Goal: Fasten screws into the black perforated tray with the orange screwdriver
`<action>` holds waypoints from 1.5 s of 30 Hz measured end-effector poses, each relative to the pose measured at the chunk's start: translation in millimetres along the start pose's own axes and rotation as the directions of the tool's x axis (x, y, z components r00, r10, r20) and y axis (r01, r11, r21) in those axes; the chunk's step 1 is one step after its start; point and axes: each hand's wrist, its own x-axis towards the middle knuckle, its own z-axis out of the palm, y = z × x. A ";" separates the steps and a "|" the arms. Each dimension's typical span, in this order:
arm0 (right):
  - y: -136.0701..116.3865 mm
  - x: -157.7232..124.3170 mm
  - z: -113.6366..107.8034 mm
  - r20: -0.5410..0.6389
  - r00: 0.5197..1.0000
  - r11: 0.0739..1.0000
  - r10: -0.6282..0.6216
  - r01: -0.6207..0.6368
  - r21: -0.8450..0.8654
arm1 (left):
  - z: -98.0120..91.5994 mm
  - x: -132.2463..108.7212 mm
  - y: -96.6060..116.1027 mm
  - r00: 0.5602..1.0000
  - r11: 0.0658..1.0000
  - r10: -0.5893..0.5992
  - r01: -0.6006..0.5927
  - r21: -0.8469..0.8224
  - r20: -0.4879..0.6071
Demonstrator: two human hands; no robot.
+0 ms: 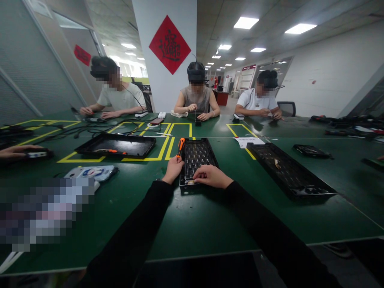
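Note:
A black rectangular casing (198, 154) with rows of small metallic pieces inside lies on the green table in front of me. My left hand (173, 171) is closed round an orange-and-black screwdriver (180, 147), its handle sticking up beyond the fingers. That hand rests against the casing's left side. Over the near end of the casing, my right hand (211, 176) has its fingers pinched together beside a small pale piece (191, 182). Whatever lies between those fingertips is too small to make out.
A black tray (135, 149) with orange-handled items stands to the left, a longer black casing (295, 176) to the right. Cables (72, 130) cross the table's far left. A patterned pouch (90, 172) lies near left. Three people sit opposite; another person's hand (15, 153) shows at far left.

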 end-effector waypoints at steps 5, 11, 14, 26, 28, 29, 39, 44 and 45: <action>-0.7 0.8 -0.6 0.002 0.999 0.999 0.033 -0.033 0.031 | -0.7 -0.5 2.1 0.999 0.999 -0.039 0.040 -0.010 0.014; -2.6 0.8 -2.4 -0.005 1.000 0.999 0.029 -0.029 0.019 | -1.4 -1.1 2.7 1.000 1.000 -0.020 0.020 0.003 0.007; -3.3 0.9 -2.3 0.009 0.999 0.997 0.046 -0.047 0.054 | -1.1 -0.6 2.4 1.000 1.000 -0.015 0.015 0.015 0.001; -3.5 1.7 -2.0 -0.009 0.998 0.996 0.069 -0.068 0.059 | -1.8 -0.8 4.5 0.999 0.999 -0.039 0.039 -0.018 0.010; -3.6 2.0 -2.0 -0.004 0.997 0.996 0.072 -0.072 0.054 | -1.9 -0.8 4.8 0.999 0.999 -0.046 0.046 -0.015 0.006; -3.4 2.0 -1.8 0.000 0.997 0.996 0.074 -0.074 0.056 | -2.0 -0.8 4.8 0.999 0.999 -0.044 0.044 -0.013 0.004; -0.1 1.0 2.6 0.003 0.998 0.994 0.056 -0.056 0.091 | -0.7 -1.4 1.9 1.000 1.000 0.018 -0.018 -0.019 0.005; -0.4 1.1 2.0 0.010 0.998 0.995 0.061 -0.061 0.074 | -1.9 -1.8 4.3 1.000 1.000 0.001 -0.001 -0.003 -0.006; -0.4 1.1 1.8 0.011 0.998 0.996 0.060 -0.061 0.070 | -2.0 -1.8 4.4 1.000 1.000 0.001 -0.001 -0.003 -0.006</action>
